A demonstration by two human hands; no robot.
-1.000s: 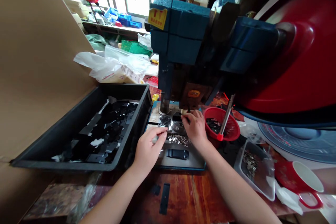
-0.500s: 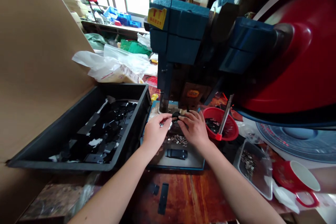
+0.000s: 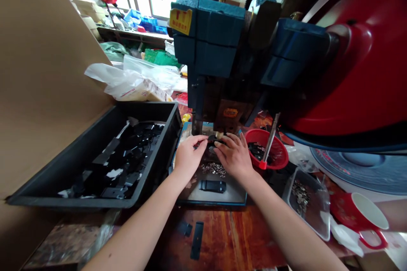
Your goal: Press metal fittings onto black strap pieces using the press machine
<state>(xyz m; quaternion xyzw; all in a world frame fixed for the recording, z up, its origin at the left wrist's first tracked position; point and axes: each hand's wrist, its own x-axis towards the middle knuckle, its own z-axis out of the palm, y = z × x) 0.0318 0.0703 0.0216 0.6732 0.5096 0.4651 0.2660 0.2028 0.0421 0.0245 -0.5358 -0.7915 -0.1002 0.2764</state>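
Note:
Under the head of a blue press (image 3: 210,38), my left hand (image 3: 188,156) pinches a small black piece (image 3: 212,137). My right hand (image 3: 235,154) is at the other side of that piece, its fingers bent and slightly spread, fingertips by the die; whether they grip anything is hidden. Small shiny metal parts (image 3: 214,169) lie in a heap on the press base (image 3: 203,198) between my wrists. Nearer to me on the base rests a black strap-like piece (image 3: 212,186).
A black bin (image 3: 95,202) of dark pieces stands left. On the right are a red basket (image 3: 276,157), a clear tray (image 3: 324,220) of metal parts, a red mug (image 3: 356,216) and a large red wheel (image 3: 343,72). A black strip (image 3: 197,240) lies on the wooden table in front.
The black piece between my hands has shifted and turned slightly at the die. My hands stay in nearly the same place. The view has moved a little.

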